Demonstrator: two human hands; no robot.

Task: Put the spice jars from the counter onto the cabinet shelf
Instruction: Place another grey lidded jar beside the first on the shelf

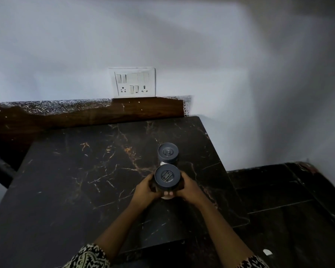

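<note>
One far jar (168,152) stands just behind the held jar (167,176), switchboard (132,82) beyond.

Two spice jars (167,177), two hands (145,190), one marble counter (85,171) and one wall switch plate (134,82).

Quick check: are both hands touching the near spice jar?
Touching. The head view shows the left hand and right hand curled around opposite sides of the near spice jar, thumbs on its near side.
</note>
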